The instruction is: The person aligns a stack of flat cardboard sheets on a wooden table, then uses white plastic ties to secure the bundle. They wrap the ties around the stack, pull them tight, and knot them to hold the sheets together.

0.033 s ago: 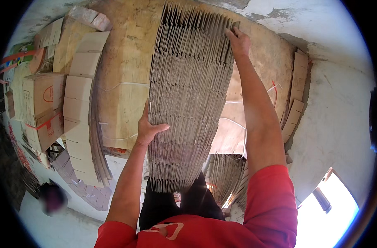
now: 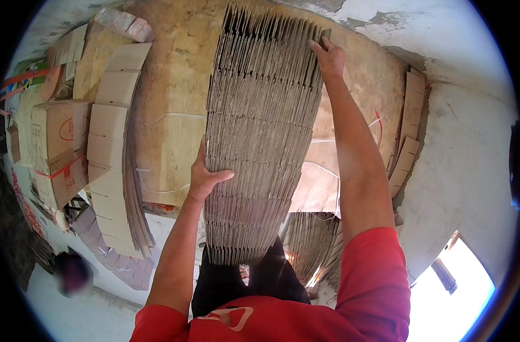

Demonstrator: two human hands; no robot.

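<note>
A long, thick stack of grey-brown cardboard strips, packed side by side on their edges, stretches from the far side of the wooden board down to my thighs. My left hand grips its left side, thumb laid over the top and fingers along the side, partly hidden. At the far right corner, my right hand holds the stack's edge between thumb and fingers. White string runs across the board and passes beneath the stack.
Slotted cardboard sheets are piled on the left, beside a cardboard box. A brick lies at the far left of the wooden board. More slotted cardboard leans by the right wall. Another strip bundle sits below the board.
</note>
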